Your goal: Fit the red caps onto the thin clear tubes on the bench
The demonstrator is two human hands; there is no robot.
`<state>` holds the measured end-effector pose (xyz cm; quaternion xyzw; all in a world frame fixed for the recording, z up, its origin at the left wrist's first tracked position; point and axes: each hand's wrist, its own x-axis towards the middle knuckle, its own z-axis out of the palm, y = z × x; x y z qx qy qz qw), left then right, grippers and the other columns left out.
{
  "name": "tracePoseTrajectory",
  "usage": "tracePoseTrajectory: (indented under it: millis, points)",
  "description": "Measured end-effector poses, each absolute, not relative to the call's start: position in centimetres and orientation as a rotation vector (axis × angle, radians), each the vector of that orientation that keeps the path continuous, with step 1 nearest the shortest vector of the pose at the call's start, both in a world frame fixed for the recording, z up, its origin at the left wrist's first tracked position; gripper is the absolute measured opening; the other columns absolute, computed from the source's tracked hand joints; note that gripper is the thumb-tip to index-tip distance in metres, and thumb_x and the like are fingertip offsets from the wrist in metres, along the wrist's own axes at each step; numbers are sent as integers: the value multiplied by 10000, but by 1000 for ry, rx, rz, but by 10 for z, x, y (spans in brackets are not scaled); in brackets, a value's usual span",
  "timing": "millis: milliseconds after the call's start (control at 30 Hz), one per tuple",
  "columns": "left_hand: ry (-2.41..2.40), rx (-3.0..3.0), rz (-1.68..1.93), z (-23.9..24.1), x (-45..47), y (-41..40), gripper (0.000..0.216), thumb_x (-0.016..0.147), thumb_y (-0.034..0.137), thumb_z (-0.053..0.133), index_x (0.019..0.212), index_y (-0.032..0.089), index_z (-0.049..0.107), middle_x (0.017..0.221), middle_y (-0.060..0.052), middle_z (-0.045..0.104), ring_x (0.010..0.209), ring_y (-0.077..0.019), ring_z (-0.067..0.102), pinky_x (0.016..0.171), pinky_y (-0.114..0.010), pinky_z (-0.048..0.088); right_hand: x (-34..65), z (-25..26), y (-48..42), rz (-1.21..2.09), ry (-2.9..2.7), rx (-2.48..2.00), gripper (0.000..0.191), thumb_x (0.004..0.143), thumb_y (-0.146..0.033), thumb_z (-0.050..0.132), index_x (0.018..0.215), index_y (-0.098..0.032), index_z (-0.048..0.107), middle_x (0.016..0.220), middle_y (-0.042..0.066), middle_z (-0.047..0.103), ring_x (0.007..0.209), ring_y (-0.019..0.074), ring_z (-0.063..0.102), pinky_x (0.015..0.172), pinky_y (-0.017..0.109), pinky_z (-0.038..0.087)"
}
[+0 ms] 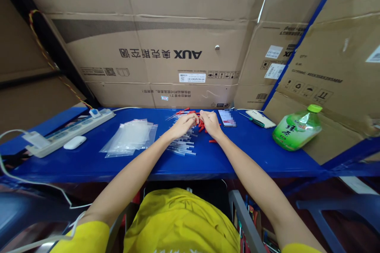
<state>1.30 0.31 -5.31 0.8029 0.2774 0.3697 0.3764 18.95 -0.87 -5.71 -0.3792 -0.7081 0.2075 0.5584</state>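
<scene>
Both my hands meet over the middle of the blue table [89, 162]. My left hand [184, 123] is closed in a pinch above a pile of clear thin tubes [181, 145]. My right hand [210, 120] is curled shut beside it, touching a scatter of small red caps [202, 126]. What each hand holds is too small to name. More red caps [183, 111] lie behind the hands near the cardboard wall.
A stack of clear plastic bags [130, 136] lies left of the tubes. Farther left are a white power strip [69, 131] and a white earbud case [75, 142]. Right of the hands: a phone [227, 118], a screwdriver [254, 121], a green bottle [297, 130]. Cardboard boxes [166, 47] wall the back.
</scene>
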Motion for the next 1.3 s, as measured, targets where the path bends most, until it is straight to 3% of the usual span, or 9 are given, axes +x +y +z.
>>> tracePoseTrajectory:
  millis: [200, 333, 533, 800, 1200, 1300]
  points:
    - [810, 2394, 1076, -49, 12, -3, 150, 974, 218, 442, 913, 180, 574, 877, -27, 645, 801, -172, 563, 787, -302, 432, 187, -56, -8, 486, -1710, -901, 657, 995, -736, 411, 614, -211, 516, 602, 5, 537, 605, 147, 478, 652, 299, 376]
    - [827, 2457, 1100, -49, 10, -5, 202, 1011, 208, 378, 947, 185, 567, 966, -58, 666, 899, -195, 598, 858, -323, 444, 181, -61, -4, 588, -1652, -913, 688, 983, -750, 420, 536, -229, 364, 531, -21, 388, 555, 125, 369, 613, 300, 333]
    - [861, 2500, 1086, -49, 9, -3, 157, 974, 182, 381, 889, 197, 512, 869, -32, 607, 819, -185, 552, 797, -314, 421, 179, -64, -2, 636, -1657, -868, 654, 977, -725, 431, 549, -235, 369, 541, -28, 367, 559, 123, 346, 612, 301, 316]
    - [937, 2447, 1146, -49, 16, 0, 136, 895, 141, 383, 781, 211, 411, 764, -25, 541, 724, -172, 479, 723, -309, 394, 178, -62, -7, 603, -1706, -833, 598, 983, -699, 417, 613, -229, 439, 583, 4, 476, 648, 165, 502, 659, 294, 392]
    - [903, 2291, 1160, -48, 17, -1, 143, 845, 180, 351, 711, 216, 388, 718, -11, 525, 708, -168, 487, 717, -305, 401, 176, -65, -5, 682, -1685, -881, 611, 976, -713, 446, 636, -215, 547, 603, 25, 541, 709, 187, 565, 643, 278, 424]
    - [897, 2259, 1149, -47, 16, -2, 148, 844, 186, 359, 730, 205, 452, 749, -16, 575, 753, -177, 537, 772, -310, 438, 178, -64, -4, 695, -1685, -886, 608, 980, -707, 444, 649, -212, 562, 605, 16, 534, 682, 177, 543, 639, 281, 413]
